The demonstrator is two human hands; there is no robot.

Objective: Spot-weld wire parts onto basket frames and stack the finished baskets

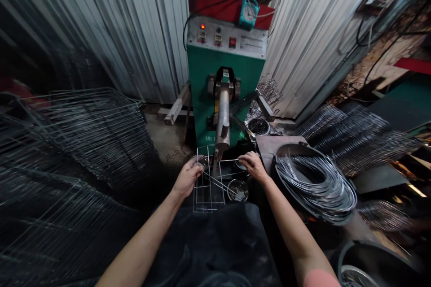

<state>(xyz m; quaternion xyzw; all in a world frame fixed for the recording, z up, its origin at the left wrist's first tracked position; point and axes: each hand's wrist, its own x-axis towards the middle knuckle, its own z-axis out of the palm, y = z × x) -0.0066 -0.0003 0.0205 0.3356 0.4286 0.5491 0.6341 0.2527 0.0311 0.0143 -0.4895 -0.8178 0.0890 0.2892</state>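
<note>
Below the arm of a green machine, a small wire frame of thin metal rods hangs upright in front of me. My left hand is closed on the frame's left side, fingers pinched near its upper part. To the right of the machine's tip, my right hand pinches the end of a thin wire that reaches toward the tip. A round metal bowl with small shiny pieces sits just below, between the hands.
A round tray of looped wires stands at the right. Stacked wire racks fill the left side. Bundled wire parts lie at the far right. A dark bucket is at the lower right. Corrugated metal walls stand behind.
</note>
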